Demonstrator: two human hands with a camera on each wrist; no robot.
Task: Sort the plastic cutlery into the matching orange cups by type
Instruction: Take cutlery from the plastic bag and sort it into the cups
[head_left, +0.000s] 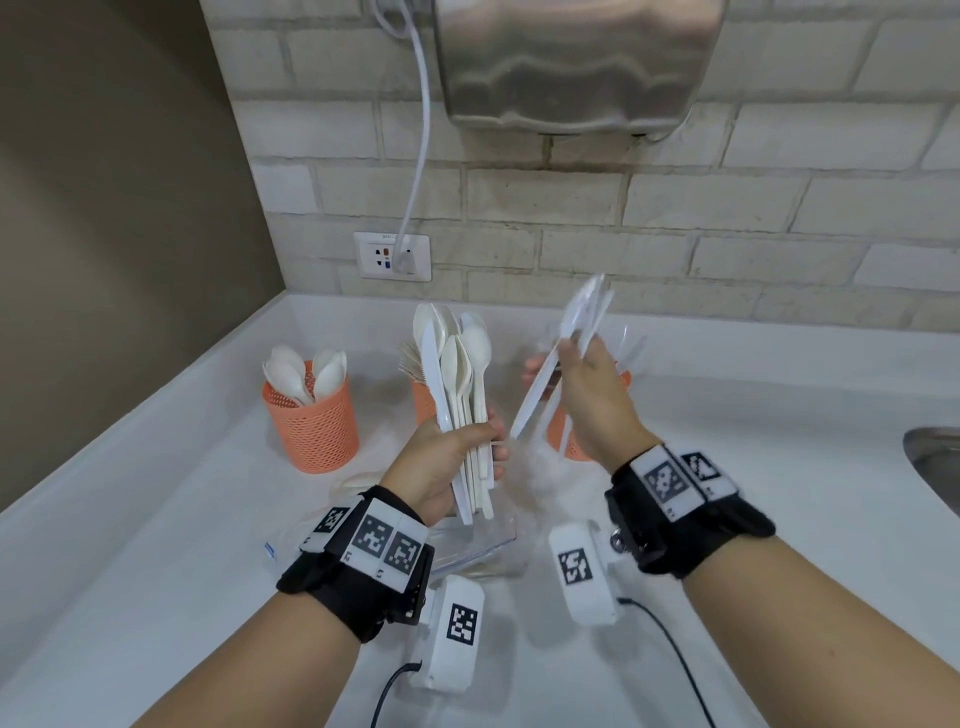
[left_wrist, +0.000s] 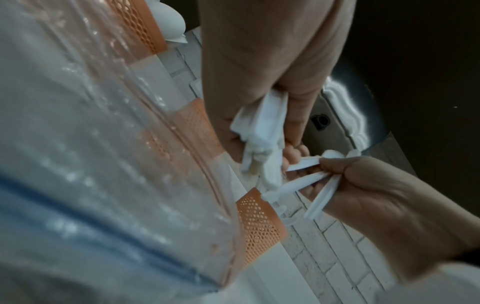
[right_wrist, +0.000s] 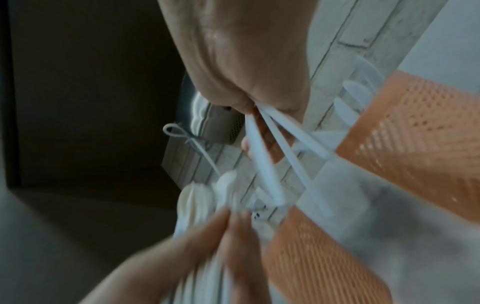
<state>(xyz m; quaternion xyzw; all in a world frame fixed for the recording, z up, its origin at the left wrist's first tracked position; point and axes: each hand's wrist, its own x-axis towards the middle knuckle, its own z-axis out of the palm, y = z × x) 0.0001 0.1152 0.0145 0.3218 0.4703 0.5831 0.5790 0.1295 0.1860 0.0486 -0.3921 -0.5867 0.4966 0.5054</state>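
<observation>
The right hand (head_left: 597, 395) has its fingers (left_wrist: 335, 164) pinched on a few white knives (head_left: 563, 358), handles fanned out below the grip. Just beside it, the left hand (head_left: 447, 462) curls its fingers (head_left: 493, 431) round a mixed bundle of cutlery (head_left: 457, 384), mostly spoons with one knife showing. Behind the right fingers stands the right orange cup (head_left: 558, 426), which already holds pale knives. The middle orange cup (head_left: 423, 402) sits behind the left fingers, and the spoon cup (head_left: 311, 415) stands farther left on the desk (head_left: 156, 519). To finish well, I would square the knife handles together, aim them down over the right cup's mouth, and release only once the tips are inside.
</observation>
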